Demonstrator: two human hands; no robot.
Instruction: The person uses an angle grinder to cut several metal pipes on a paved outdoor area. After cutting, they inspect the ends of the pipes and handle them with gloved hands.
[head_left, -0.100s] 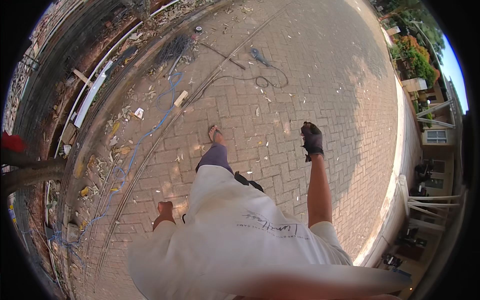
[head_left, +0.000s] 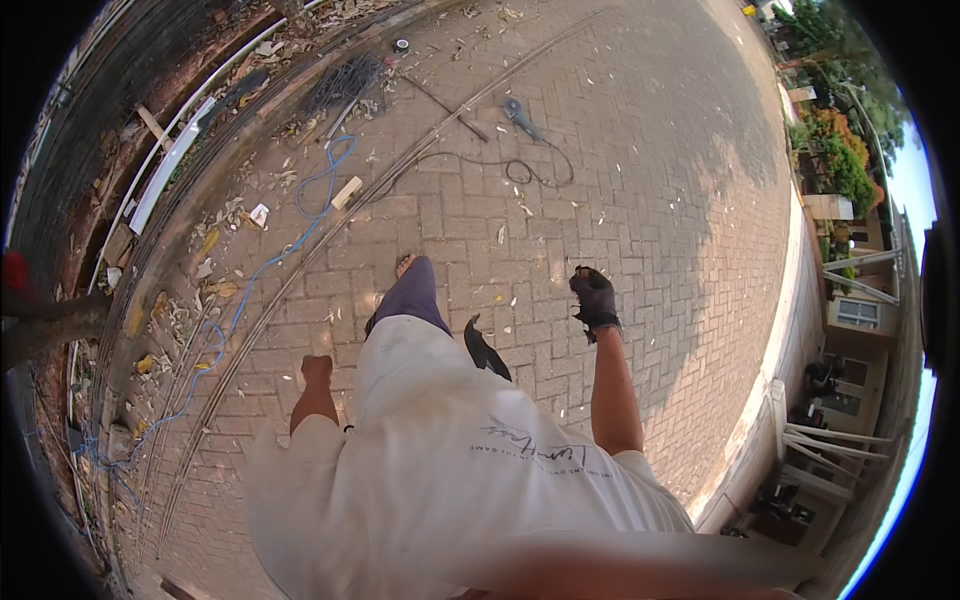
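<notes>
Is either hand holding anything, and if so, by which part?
No held thing shows in the left hand or the gloved right hand; something small hidden inside either cannot be ruled out.
</notes>
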